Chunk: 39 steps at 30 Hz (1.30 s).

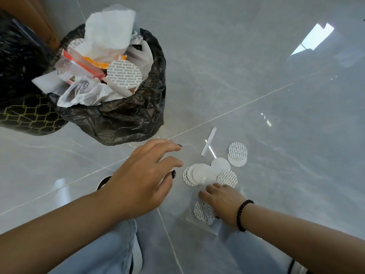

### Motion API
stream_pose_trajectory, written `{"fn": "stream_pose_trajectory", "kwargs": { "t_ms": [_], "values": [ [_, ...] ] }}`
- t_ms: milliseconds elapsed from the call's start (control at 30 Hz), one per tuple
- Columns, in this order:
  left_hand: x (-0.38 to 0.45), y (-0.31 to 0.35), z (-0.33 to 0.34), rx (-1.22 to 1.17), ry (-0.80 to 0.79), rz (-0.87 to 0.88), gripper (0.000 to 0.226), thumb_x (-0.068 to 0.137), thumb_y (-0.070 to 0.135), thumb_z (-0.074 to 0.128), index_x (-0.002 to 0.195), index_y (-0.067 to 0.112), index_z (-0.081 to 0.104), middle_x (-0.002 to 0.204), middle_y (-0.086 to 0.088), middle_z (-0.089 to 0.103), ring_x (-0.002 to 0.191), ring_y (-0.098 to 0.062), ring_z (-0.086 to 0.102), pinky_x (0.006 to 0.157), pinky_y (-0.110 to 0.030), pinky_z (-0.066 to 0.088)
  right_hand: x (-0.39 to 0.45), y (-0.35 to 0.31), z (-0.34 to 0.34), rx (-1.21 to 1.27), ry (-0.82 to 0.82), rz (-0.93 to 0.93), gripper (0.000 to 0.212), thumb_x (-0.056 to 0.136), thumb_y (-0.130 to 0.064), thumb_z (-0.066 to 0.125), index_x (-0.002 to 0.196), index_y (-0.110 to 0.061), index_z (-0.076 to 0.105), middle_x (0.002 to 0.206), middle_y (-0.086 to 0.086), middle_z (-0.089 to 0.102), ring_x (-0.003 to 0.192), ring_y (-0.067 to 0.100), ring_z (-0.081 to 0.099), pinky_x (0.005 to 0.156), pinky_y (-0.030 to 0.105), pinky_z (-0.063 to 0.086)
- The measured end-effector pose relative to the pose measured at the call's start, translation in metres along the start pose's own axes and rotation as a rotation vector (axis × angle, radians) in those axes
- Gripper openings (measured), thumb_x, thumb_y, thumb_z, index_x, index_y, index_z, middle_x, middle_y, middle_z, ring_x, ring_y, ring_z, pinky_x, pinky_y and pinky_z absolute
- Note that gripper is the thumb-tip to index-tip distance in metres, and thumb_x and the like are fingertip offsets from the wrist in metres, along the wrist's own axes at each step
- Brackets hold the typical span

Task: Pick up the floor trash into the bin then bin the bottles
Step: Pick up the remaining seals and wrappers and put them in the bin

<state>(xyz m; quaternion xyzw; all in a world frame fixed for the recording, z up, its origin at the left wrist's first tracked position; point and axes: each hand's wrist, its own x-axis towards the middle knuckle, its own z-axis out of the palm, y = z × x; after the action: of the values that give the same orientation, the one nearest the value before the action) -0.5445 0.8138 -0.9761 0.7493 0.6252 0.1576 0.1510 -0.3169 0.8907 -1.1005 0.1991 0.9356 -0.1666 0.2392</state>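
Several round white seal discs [203,174] lie scattered on the grey tiled floor, some printed with grey text, next to a white paper strip [209,141]. My right hand [221,200] is down on the discs and on a clear plastic bag [215,227]; its curled fingertips touch a disc, and one printed disc [201,209] lies under the palm. My left hand [142,178] hovers with fingers spread and relaxed just left of the pile, holding nothing. The bin [126,115], lined with a black bag, stands at upper left, full of paper and wrappers. No bottles are in view.
A second dark container with a gold lattice pattern [29,117] stands left of the bin, with a brown wooden piece [45,18] behind. My knees in light jeans fill the bottom centre. Glossy floor stretches to the right.
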Motion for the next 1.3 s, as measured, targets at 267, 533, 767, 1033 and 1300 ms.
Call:
{"fn": "stream_pose_trajectory", "kwargs": {
  "t_ms": [267,533,767,1033,1300],
  "values": [
    [-0.004,0.0,-0.01,-0.255,-0.038,-0.303,0.035,0.086,0.037,0.052,0.121,0.033,0.058,0.124,0.02,0.055,0.116,0.006,0.048,0.098,-0.02,0.042,0.007,0.006,-0.102,0.64,0.117,0.119,0.024,0.081,-0.038,0.07,0.09,-0.021,0.056,0.084,-0.003,0.059,0.071,0.01,0.055,0.06,0.014,0.041],
    [0.008,0.013,-0.041,-1.051,0.132,-0.609,0.046,0.074,0.024,0.072,0.116,0.028,0.055,0.108,0.007,0.07,0.091,-0.017,0.071,0.08,-0.026,0.055,0.009,-0.027,-0.181,1.332,0.522,0.086,0.02,0.092,-0.027,0.057,0.095,-0.008,0.062,0.08,0.005,0.069,0.067,0.01,0.062,0.063,0.026,0.05],
    [0.011,0.015,-0.056,-1.04,0.347,-0.64,0.015,0.086,0.001,0.062,0.1,0.006,0.059,0.076,-0.005,0.071,0.061,-0.014,0.067,0.054,-0.018,0.049,0.025,-0.065,-0.18,1.513,0.606,0.039,0.025,0.089,-0.037,0.052,0.103,-0.019,0.06,0.097,0.0,0.07,0.086,0.01,0.067,0.071,0.025,0.055],
    [0.011,-0.032,-0.117,-0.481,0.644,-0.477,0.016,0.08,0.016,0.067,0.09,0.026,0.059,0.078,0.005,0.066,0.068,-0.018,0.063,0.061,-0.034,0.055,0.026,-0.031,-0.127,0.852,0.404,0.151,0.025,0.086,-0.042,0.059,0.108,-0.031,0.051,0.114,-0.014,0.048,0.101,0.003,0.052,0.079,0.014,0.044],
    [0.044,-0.085,-0.146,0.196,0.675,-0.306,0.02,0.086,0.009,0.061,0.102,0.014,0.071,0.098,-0.001,0.063,0.075,-0.004,0.054,0.075,-0.008,0.043,0.02,-0.016,-0.04,0.295,0.007,0.487,0.072,0.079,-0.053,0.061,0.132,-0.021,0.024,0.133,0.003,0.028,0.118,0.021,0.039,0.095,0.027,0.042]
  ]
}}
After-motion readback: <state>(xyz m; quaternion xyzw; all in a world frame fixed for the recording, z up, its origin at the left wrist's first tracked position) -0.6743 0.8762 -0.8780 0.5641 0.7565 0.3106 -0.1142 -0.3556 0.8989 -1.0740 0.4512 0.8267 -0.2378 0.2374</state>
